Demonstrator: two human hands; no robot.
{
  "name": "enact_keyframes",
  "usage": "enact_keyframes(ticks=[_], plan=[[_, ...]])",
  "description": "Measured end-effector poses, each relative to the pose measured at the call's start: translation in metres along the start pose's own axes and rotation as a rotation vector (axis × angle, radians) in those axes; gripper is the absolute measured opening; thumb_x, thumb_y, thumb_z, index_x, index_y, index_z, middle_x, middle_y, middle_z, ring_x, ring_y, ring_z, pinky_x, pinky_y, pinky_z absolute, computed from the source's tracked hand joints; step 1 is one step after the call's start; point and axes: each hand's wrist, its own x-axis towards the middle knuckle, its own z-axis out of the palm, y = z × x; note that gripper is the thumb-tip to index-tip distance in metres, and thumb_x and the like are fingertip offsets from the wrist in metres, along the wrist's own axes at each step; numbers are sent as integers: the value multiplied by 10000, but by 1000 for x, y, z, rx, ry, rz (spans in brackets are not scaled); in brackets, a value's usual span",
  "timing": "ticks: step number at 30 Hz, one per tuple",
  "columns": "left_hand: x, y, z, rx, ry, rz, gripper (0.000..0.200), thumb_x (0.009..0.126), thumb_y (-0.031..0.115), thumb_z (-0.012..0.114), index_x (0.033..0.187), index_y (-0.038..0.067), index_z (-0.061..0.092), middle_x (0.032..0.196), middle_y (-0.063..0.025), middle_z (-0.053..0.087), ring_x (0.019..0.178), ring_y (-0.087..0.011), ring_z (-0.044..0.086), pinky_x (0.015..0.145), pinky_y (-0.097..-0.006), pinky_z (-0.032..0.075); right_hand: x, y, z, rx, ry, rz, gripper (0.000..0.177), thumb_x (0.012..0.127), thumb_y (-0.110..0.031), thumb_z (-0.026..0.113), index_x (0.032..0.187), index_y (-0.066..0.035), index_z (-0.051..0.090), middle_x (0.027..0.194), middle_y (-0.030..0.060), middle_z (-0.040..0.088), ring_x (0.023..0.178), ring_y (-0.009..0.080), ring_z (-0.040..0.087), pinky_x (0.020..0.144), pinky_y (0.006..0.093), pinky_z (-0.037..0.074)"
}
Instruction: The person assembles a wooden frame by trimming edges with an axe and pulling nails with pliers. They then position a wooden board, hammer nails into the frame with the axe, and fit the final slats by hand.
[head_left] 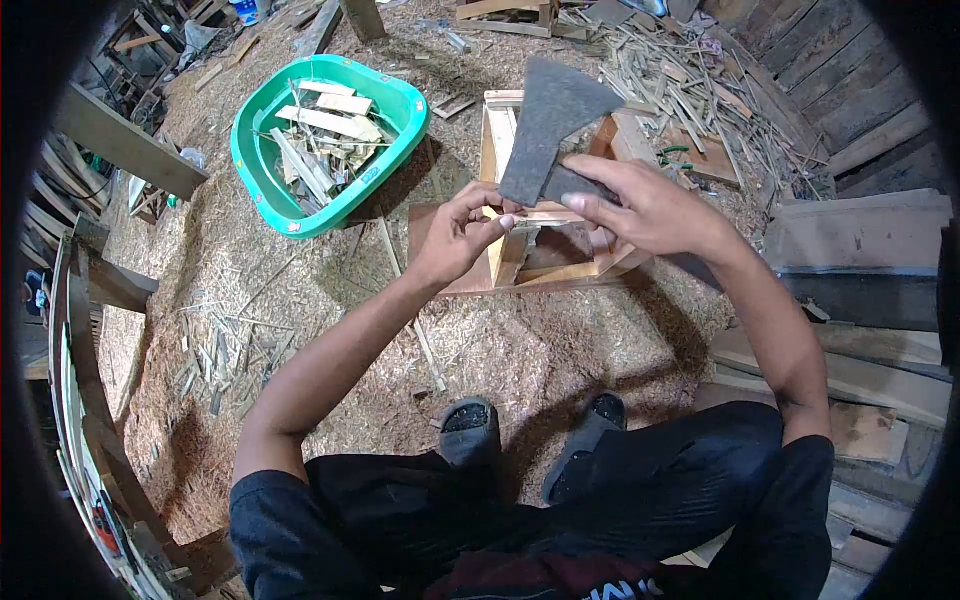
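Observation:
My right hand (640, 205) is closed around an axe near its head. The axe (560, 115) has a broad, dark grey blade that points up and away from me. My left hand (462, 232) is pinched, thumb against fingers, close to the lower corner of the axe head; whatever lies between the fingertips is too small to make out. Just beneath both hands sits a wooden frame (570, 272) made of joined strips, resting on a brown board (425, 225). The axe and my hands hide part of this frame.
A green plastic tub (248, 165) holding wood offcuts (340, 122) stands at the upper left. Scrap sticks (690, 90) are heaped at the upper right. Planks (860, 240) are stacked along the right side. Shavings (350, 350) cover the ground, and wooden posts (130, 140) stand at the left.

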Motion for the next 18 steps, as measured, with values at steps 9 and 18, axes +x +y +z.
enact_keyframes(ticks=[9, 18], plan=[[-3, 0, 11, 287, 143, 110, 352, 818, 140, 797, 1109, 13, 645, 1067, -40, 599, 952, -101, 570, 845, -256, 475, -5, 3, 28, -238, 288, -71, 342, 950, -245, 597, 1121, 49, 554, 880, 290, 657, 829, 440, 661, 721, 487, 514], [-8, -5, 15, 246, 146, 32, 538, 740, 231, 859, 1187, 38, 632, 1239, -118, 542, 1191, -232, 532, 1003, -360, 433, -1, 11, 33, -215, 336, -43, 354, 958, -236, 586, 1127, 73, 548, 871, 289, 661, 822, 441, 668, 713, 485, 511]])
